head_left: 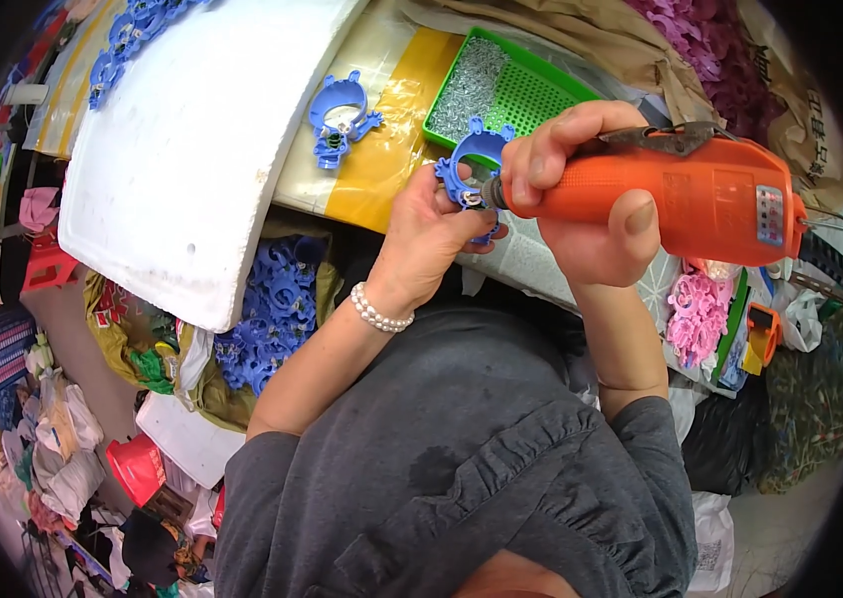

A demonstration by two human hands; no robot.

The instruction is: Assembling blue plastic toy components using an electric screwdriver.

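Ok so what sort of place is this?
Probably an assembly workshop: there's an orange power driver in the right hand, a green tray of small metal bits, and a heap of blue plastic pieces.

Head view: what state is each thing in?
Left hand: gripping blue ring
Right hand: gripping orange tool
Orange tool: held, tip at blue ring; running or not, cannot tell
Second blue ring: lying loose
Green tray: partly covered with metal pieces
Olive sack: open, blue parts inside
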